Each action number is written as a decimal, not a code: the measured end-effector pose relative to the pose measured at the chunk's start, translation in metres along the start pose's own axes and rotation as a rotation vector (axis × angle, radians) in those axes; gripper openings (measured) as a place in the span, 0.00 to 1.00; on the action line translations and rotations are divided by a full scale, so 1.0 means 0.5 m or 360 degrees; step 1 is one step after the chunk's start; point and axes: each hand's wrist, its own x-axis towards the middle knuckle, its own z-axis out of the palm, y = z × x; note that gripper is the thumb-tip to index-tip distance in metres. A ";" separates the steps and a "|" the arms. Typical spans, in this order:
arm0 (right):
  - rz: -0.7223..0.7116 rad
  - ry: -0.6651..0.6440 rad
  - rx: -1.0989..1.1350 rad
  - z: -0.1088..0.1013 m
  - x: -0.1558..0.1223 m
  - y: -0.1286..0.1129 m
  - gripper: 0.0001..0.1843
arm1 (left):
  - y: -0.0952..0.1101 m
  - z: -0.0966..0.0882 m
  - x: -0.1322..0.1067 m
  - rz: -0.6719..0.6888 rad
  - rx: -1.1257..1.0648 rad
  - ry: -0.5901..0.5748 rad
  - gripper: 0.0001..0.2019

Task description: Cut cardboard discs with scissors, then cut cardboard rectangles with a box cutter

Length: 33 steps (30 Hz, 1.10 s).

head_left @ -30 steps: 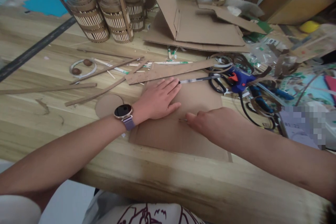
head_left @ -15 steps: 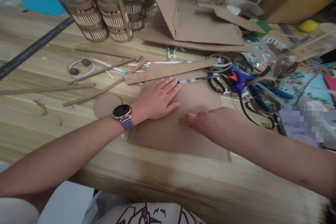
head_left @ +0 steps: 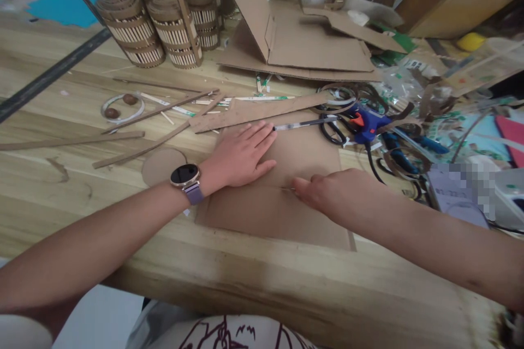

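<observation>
My left hand lies flat, fingers stretched out, on a brown cardboard sheet on the wooden table. A dark watch with a purple strap is on that wrist. My right hand is closed in a pinch over the sheet's middle right. From its fingertips pokes the tip of a small thin blade, mostly hidden by the fingers. A thin straight line runs across the cardboard from near my left hand to this tip. A pen lies on the sheet just beyond my left fingertips.
Cardboard strips and a cardboard disc lie left and beyond. A blue glue gun with its cord and black-handled scissors are at right. Slatted lantern-like canisters and folded cardboard stand at the back.
The whole view has shifted slightly. My right hand has slid a little to the right along the line on the cardboard; my left hand stays pressed on the sheet.
</observation>
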 end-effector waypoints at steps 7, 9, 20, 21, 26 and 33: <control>0.0009 0.0062 0.0007 -0.009 -0.010 -0.001 0.20 | 0.001 -0.003 0.001 -0.0005 -0.0011 -0.0022 0.32; -0.0004 0.0090 -0.0014 -0.008 -0.012 0.000 0.22 | 0.001 -0.002 0.001 -0.0006 -0.0015 -0.0019 0.32; 0.0009 0.0051 -0.0052 0.014 -0.019 0.010 0.20 | -0.001 0.001 0.001 -0.0014 -0.0010 -0.0025 0.32; 0.0008 0.0070 -0.0059 0.018 -0.020 0.012 0.21 | -0.001 0.001 0.001 -0.0012 -0.0018 -0.0021 0.32; -0.0005 0.0132 -0.0112 0.032 -0.022 0.016 0.22 | -0.002 0.003 0.001 -0.0010 -0.0035 -0.0010 0.32; 0.0024 0.0091 -0.0104 0.039 -0.029 0.021 0.23 | 0.000 0.000 0.001 -0.0004 -0.0005 -0.0026 0.32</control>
